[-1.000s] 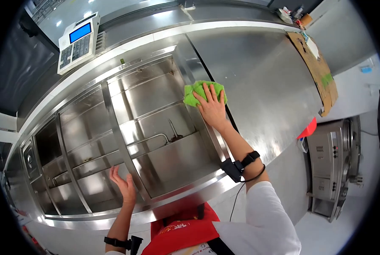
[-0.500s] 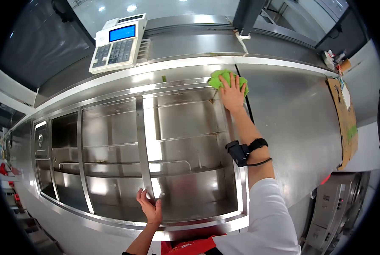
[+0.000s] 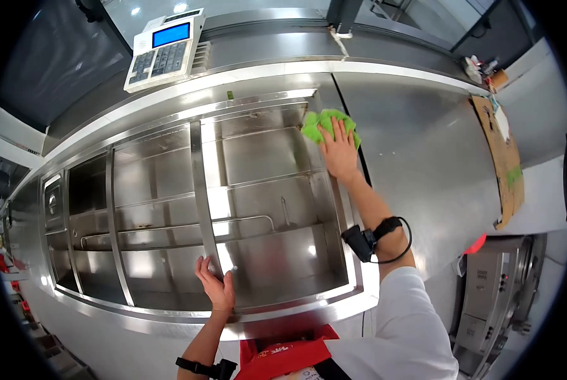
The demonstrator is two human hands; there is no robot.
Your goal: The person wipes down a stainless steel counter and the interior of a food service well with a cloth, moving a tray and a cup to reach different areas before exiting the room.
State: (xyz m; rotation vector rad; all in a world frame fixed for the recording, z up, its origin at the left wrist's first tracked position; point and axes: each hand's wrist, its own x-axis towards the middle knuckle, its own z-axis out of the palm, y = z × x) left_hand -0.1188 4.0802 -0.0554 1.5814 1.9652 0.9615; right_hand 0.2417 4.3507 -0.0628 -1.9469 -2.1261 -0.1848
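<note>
Nearest you, at 6 o'clock, your left hand (image 3: 215, 288) lies open on the front rim of the recessed steel well (image 3: 277, 263). Its fingers are loosely spread at the foot of the divider bar (image 3: 201, 190) and grip nothing. It makes a good brace, so let it take your weight as you lean.

Up your right arm, the black wrist device (image 3: 359, 244) and its looped cable hang just beside the well's right edge; mind the cable does not snag there.

Farther off, toward 1 o'clock, your right hand (image 3: 339, 152) is pressed flat, fingers fanned, on the green cloth (image 3: 315, 123). The cloth sits bunched at the well's far right corner, where it meets the countertop (image 3: 423, 171). I'd judge it works best spread under the whole palm, with firm pressure along the seam.

The weighing scale (image 3: 164, 49) at 11 o'clock and the cardboard sheet (image 3: 502, 158) at 2 o'clock lie well apart.
</note>
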